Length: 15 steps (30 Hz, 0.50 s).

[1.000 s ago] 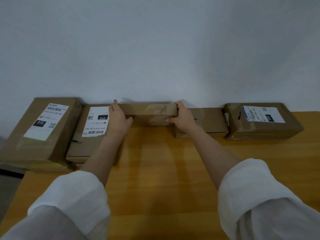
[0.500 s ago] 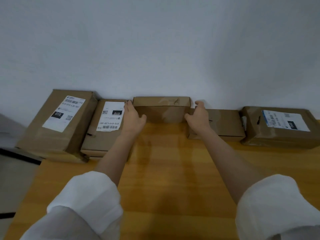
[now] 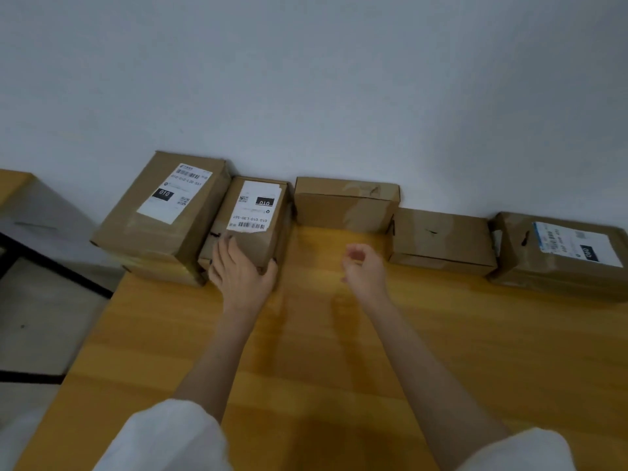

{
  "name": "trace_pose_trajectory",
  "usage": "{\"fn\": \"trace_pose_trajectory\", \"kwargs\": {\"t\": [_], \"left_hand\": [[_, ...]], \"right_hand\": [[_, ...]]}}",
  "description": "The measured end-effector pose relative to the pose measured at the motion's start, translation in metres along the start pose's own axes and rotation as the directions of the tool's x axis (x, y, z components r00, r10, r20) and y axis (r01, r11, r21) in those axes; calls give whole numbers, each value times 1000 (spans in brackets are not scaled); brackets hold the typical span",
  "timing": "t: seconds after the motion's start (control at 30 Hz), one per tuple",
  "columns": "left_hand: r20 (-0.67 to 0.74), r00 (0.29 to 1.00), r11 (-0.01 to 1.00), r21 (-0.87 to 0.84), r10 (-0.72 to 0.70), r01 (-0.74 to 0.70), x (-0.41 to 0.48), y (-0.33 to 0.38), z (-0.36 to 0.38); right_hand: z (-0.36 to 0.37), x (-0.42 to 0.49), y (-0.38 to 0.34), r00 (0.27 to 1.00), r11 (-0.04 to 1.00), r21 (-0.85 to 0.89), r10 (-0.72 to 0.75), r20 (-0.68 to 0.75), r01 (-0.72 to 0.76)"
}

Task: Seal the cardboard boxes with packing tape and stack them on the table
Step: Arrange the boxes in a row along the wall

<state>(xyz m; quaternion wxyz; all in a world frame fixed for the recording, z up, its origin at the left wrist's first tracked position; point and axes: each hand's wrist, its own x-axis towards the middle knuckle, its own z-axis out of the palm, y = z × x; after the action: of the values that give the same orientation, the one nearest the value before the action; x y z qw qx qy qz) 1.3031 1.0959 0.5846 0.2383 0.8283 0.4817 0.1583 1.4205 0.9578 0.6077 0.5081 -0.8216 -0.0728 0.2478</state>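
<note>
Five brown boxes sit in a row along the far edge of the wooden worktop (image 3: 339, 351), against the white wall (image 3: 306, 79). At about 10 o'clock is the big labelled box (image 3: 159, 215). Just beside it is the small labelled box (image 3: 251, 219). The plain box (image 3: 345, 205) is at 12 o'clock, up against the wall. At 1 o'clock lies the flat box (image 3: 441, 239), and at 2 o'clock is the far right box (image 3: 560, 256) with a white label. The left hand (image 3: 241, 273) is spread flat on the near end of the small labelled box, fingers apart. The right hand (image 3: 363, 266) floats over the worktop, fingers loosely curled, holding nothing and touching no box. White sleeves (image 3: 163, 440) cover both arms.
</note>
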Motion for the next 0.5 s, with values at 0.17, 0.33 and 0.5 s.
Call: {"fn": "trace_pose_trajectory", "kwargs": {"t": [0.17, 0.33, 0.5], "left_hand": [[-3, 989, 981, -127, -147, 146, -9, -10, -7], [16, 985, 970, -170, -172, 172, 0, -19, -17], [36, 980, 963, -184, -195, 198, 3, -18, -28]], "right_hand": [[46, -11, -12, 971, 995, -97, 55, 232, -33], [79, -22, -34, 940, 997, -76, 47, 339, -22], [95, -23, -35, 929, 998, -60, 26, 369, -4]]}}
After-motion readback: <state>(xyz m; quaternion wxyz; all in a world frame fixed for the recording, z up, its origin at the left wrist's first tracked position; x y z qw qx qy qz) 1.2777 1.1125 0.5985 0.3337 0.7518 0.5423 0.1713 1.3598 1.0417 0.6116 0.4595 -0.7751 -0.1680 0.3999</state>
